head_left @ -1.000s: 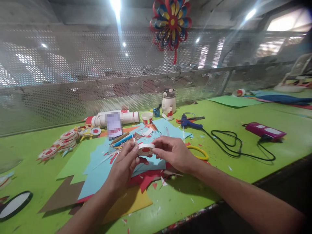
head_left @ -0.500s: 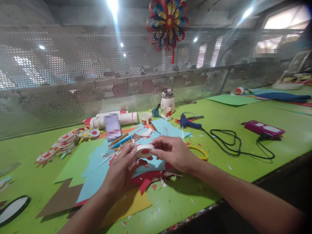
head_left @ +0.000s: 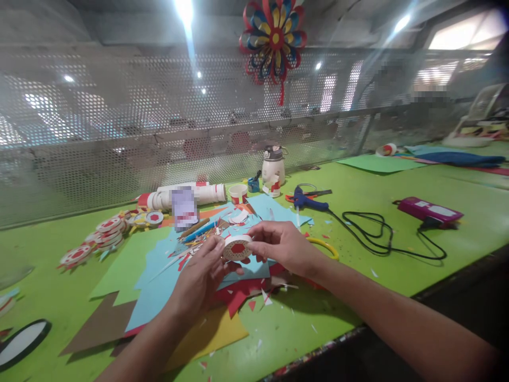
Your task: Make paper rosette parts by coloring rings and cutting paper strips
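Note:
Between my two hands is a short round white paper disc (head_left: 237, 248) with a red centre and a patterned face turned toward me. My left hand (head_left: 202, 265) grips its left edge, thumb on top. On the right edge, the fingers and thumb of my right hand (head_left: 274, 244) pinch it. Beneath lie blue paper sheets (head_left: 153, 292) strewn with scraps, and a red sheet (head_left: 238, 294). Behind my left hand rest a blue pen (head_left: 201, 232) and a brown one. A yellow scissor-like handle (head_left: 326, 246) shows partly behind my right wrist.
Finished-looking red and white discs (head_left: 109, 231) are stacked at left. White paper cups (head_left: 238, 192), a bottle (head_left: 273, 165) and a phone (head_left: 184, 208) stand behind. A blue glue gun (head_left: 308, 200) trails a black cord to a purple box (head_left: 431, 211). A paper flower (head_left: 276, 40) hangs above.
The disc has tilted so that more of its patterned face shows toward me. Both hands stay in nearly the same place, still holding it.

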Tool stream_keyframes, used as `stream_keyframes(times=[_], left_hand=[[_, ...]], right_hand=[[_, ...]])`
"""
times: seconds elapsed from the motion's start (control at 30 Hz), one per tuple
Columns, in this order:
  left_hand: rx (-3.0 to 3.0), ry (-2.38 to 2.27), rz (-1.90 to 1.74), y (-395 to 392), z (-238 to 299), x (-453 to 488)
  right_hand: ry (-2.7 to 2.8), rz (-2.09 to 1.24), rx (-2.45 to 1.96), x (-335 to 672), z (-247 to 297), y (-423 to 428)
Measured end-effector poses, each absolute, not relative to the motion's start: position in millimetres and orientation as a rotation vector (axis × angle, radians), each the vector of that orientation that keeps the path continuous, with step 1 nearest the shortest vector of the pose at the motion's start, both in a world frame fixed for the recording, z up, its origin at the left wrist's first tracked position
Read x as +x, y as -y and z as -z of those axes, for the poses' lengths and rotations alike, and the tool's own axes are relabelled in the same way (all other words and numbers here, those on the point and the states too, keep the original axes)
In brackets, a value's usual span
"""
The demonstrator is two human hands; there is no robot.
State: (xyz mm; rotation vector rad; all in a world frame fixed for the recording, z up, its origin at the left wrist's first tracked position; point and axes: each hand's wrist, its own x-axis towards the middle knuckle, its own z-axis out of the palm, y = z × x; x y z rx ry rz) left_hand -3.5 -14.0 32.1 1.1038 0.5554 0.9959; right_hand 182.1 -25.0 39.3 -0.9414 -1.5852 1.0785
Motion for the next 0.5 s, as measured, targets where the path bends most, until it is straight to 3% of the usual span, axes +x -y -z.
stream_keyframes(times=[0.5], left_hand=[[1.093, -0.582, -0.972, 10.8, -31.5, -2.8]], right_hand=[[1.544, -1.198, -0.956, 185.0, -37.9, 21.8]])
